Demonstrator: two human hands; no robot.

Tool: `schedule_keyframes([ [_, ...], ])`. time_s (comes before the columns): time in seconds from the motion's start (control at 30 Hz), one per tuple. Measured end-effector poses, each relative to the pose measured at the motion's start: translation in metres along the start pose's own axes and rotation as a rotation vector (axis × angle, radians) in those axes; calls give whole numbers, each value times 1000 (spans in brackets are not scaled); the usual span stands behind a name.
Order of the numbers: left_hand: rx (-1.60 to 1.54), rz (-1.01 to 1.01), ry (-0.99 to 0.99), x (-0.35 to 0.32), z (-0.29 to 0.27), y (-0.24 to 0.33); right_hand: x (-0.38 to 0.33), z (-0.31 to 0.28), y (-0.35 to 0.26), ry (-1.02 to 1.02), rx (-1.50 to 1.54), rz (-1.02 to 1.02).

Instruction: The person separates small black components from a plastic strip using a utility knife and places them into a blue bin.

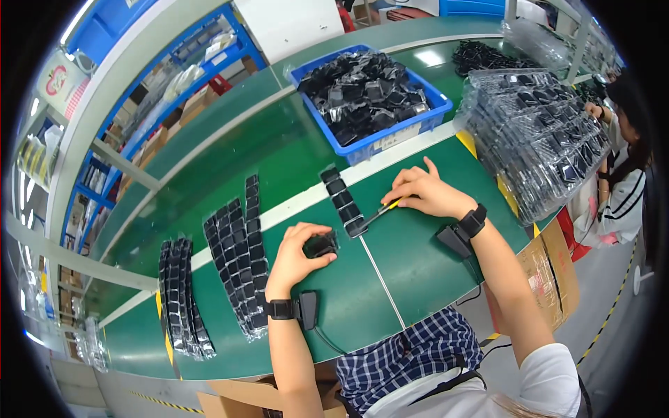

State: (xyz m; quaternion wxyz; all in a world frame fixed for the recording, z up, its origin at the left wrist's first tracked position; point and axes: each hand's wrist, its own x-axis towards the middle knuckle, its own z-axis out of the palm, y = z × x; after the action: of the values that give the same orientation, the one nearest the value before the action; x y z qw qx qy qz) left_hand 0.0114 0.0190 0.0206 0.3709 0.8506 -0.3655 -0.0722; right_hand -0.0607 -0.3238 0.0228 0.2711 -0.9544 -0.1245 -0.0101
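Note:
My left hand (301, 256) is curled around a small black square piece in clear wrap (320, 245), pinched between thumb and fingers just above the table. In my right hand (431, 194) is a slim yellow-and-black pen-like tool (380, 211), its exact kind unclear. Its dark tip meets the near end of a short row of black square pieces (341, 199), which lies between my hands. Left of my left hand, longer rows of wrapped black pieces (237, 261) lie side by side, with another bundle of rows (182, 296) farther left.
A blue bin (343, 149) heaped with black wrapped pieces stands at the back. Stacked clear trays (529, 139) of black parts rise at the right, near another person (624, 174). Black cables (488, 59) lie behind. Boxed wristbands with cords hang at both my wrists.

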Motion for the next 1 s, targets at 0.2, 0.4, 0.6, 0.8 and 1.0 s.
schedule_keyframes([
  [0.2,211,-21,108,-3,-1,18,4,8,4,53,44,13],
  [0.4,444,211,86,19,21,39,5,17,-3,80,39,-48],
  [0.6,498,326,128,28,24,34,10,22,-6,52,-23,-63],
  [0.8,246,188,36,44,18,25,6,18,-8,50,-25,-104],
  [1.0,43,32,138,52,33,-3,7,21,-10,30,0,-129],
])
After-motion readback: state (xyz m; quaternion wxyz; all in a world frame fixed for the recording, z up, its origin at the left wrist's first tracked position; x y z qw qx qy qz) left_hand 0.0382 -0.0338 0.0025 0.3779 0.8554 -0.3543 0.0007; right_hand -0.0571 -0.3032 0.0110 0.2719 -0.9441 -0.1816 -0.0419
